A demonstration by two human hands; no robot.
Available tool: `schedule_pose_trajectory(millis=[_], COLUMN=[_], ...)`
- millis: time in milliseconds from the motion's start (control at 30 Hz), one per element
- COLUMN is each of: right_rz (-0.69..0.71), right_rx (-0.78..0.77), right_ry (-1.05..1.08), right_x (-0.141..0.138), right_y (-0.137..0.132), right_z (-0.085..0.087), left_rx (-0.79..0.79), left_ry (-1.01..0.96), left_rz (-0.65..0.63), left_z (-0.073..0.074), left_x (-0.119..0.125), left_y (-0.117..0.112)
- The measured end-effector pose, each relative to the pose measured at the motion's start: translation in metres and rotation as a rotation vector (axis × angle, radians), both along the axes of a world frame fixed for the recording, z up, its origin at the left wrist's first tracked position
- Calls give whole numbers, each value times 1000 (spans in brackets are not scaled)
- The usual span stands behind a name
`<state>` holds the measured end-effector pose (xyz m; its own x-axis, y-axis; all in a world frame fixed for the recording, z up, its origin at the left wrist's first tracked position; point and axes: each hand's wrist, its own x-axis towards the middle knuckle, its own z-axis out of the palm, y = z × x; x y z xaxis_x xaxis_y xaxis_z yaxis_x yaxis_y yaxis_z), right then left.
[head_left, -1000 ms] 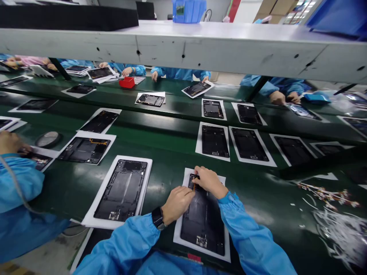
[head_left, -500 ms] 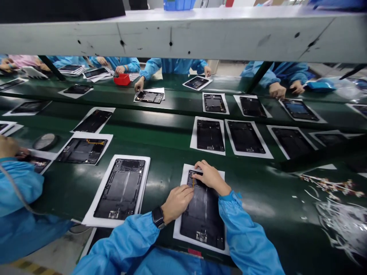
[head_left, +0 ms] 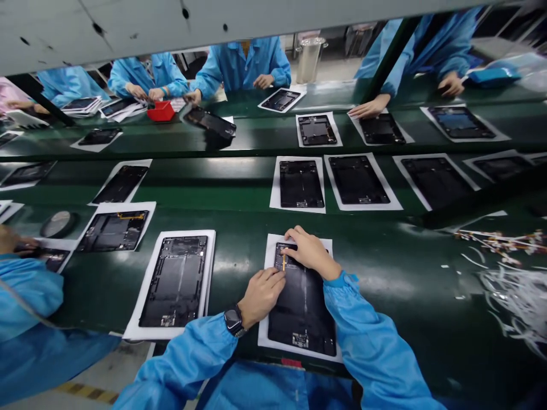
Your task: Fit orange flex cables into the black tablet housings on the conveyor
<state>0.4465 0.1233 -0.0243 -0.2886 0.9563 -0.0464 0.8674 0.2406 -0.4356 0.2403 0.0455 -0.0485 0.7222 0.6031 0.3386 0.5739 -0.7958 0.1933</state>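
A black tablet chassis [head_left: 302, 310] lies on a white sheet [head_left: 265, 333] on the green belt right in front of me. My left hand [head_left: 260, 295] rests on the chassis's left side, fingers curled and pressing by a thin orange strip [head_left: 284, 262] near its top left corner. My right hand [head_left: 310, 251] lies over the top edge, its fingertips pressed down on the chassis beside the strip. Both sleeves are blue, and a dark watch [head_left: 233, 320] sits on my left wrist.
Another open chassis on white paper [head_left: 176, 279] lies left of mine, with several more across the green conveyor [head_left: 384, 267]. A co-worker's blue sleeve [head_left: 25, 285] is at far left. People in blue work along the far side. White scraps [head_left: 508, 296] litter the right.
My view has tipped downward, so the grey overhead shelf slid up. Both hands stay on the chassis; the orange strip now shows more clearly between them. Across the belt, a person has lifted a tablet.
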Motion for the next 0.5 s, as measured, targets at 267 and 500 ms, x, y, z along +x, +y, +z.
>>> schedule_pose_trajectory(millis=[267, 500], right_rz=[7, 3], right_rx=[1, 7], right_ry=[17, 16], right_x=[0, 0], right_y=[0, 0], right_z=[1, 2], left_rx=[9, -1], left_ry=[14, 25], left_rz=[12, 15], left_z=[2, 1], left_x=[2, 2], left_y=[1, 0])
